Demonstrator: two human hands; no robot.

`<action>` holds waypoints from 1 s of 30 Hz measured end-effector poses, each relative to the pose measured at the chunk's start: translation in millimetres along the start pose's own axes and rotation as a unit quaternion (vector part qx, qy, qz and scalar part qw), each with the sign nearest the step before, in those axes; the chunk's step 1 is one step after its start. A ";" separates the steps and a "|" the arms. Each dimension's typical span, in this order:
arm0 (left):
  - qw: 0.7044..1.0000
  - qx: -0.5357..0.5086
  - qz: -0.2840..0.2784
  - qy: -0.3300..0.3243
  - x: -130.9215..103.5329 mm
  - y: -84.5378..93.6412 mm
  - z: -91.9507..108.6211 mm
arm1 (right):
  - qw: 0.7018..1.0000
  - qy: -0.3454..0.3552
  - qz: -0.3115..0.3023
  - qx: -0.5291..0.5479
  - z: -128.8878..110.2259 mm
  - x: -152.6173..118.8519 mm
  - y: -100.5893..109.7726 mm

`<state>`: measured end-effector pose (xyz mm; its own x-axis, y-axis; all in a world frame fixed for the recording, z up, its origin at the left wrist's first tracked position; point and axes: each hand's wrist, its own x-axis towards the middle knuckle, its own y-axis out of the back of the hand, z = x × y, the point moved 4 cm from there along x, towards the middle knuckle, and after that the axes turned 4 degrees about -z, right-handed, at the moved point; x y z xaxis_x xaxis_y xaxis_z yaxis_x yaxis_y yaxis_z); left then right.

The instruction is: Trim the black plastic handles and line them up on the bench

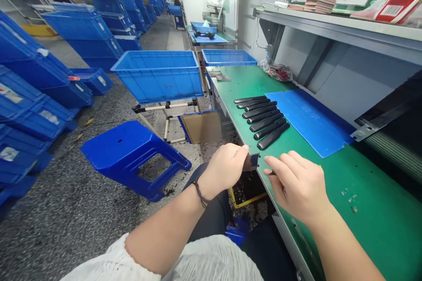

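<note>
My left hand (pixel 227 166) is closed around a dark, flat piece (pixel 251 162), whose end sticks out toward the right at the bench's front edge. Just across from it, my right hand (pixel 298 184) has its fingers curled in a pinch; a small dark tip shows between them, too small to name. Several black handle-shaped parts (pixel 263 116) lie in a row on the green bench top (pixel 372 228), beyond both hands. A blue mat (pixel 310 118) lies to the right of the row.
A blue stool (pixel 121 145) and a blue bin (pixel 161 77) on a pipe stand are to the left. Stacked blue crates (pixel 36 92) line the far left. Above the bench runs a shelf (pixel 346 24). A yellow-edged tray (pixel 249 199) is below the bench edge.
</note>
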<state>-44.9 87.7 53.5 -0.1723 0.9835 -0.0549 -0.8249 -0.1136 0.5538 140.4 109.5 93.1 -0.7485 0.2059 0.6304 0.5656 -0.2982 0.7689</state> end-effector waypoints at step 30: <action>0.990 0.101 0.096 0.010 2.9 -18.5 2.8 | 0.955 -0.182 0.025 0.234 13.9 -4.8 -12.6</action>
<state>-28.7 93.0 45.5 -0.3276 0.9434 0.0517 -0.6520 -0.2653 0.7103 141.7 125.2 81.8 -0.5951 0.5378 0.5972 0.7539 0.1160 0.6467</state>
